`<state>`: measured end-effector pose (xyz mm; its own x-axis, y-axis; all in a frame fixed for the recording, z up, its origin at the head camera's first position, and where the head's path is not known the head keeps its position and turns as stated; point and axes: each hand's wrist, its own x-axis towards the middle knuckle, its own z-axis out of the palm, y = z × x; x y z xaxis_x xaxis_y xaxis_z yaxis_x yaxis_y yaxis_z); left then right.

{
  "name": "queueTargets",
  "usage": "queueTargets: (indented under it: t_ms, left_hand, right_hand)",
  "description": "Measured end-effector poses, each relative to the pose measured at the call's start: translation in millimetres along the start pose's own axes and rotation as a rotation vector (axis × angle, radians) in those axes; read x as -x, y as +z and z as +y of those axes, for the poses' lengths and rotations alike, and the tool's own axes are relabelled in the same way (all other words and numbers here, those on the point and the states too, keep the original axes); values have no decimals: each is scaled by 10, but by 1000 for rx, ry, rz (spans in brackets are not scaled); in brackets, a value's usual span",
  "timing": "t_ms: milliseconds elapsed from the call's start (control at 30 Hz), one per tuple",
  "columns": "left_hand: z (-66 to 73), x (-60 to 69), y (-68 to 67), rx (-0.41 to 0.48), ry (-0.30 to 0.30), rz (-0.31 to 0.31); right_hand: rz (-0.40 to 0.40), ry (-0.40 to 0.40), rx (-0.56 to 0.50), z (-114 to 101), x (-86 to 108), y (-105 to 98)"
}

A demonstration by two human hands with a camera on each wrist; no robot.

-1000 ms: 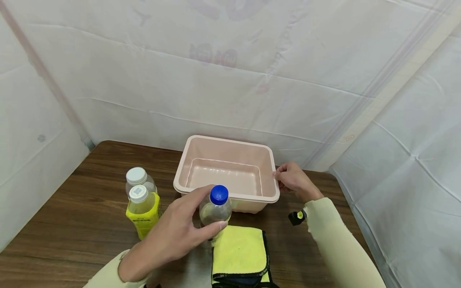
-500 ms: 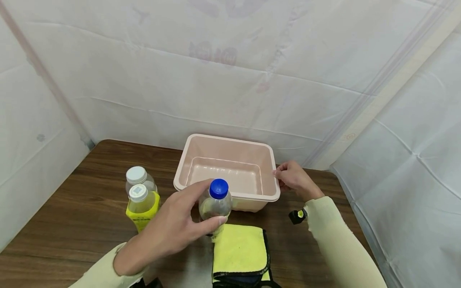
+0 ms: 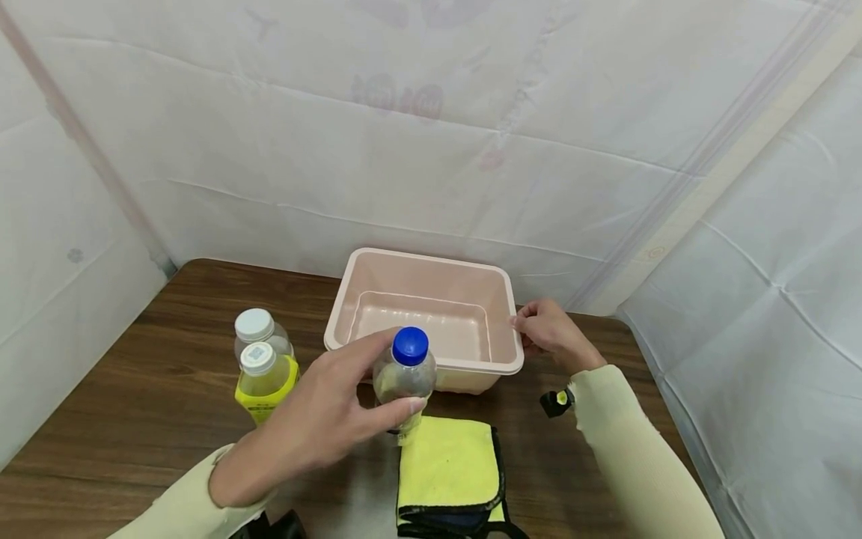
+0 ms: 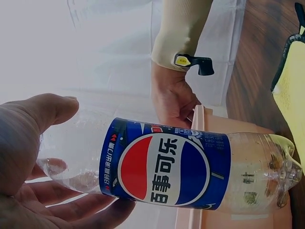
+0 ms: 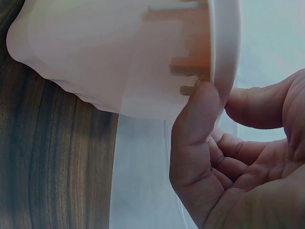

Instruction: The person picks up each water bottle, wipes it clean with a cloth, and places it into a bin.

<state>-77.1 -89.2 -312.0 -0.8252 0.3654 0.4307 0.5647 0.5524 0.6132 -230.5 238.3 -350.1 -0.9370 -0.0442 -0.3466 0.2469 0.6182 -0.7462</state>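
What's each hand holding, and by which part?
Left hand: the blue-capped bottle, gripped around its upper part, below the cap. Right hand: the pink tub, pinched at its right rim.

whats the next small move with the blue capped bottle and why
I'd probably lift the bottle a little, over the near edge of the tub. The left hand grips it on the tub's near side, the visible tub floor is bare, and the right hand pinches the tub's edge, likely steadying it.
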Motion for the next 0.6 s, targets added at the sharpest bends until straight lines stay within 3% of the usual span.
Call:
queueTargets:
  t_ms: [600]
  left_hand:
    - [12, -95, -53, -8, 41, 5]
  right_hand:
    - [-6, -15, 16, -2, -15, 15]
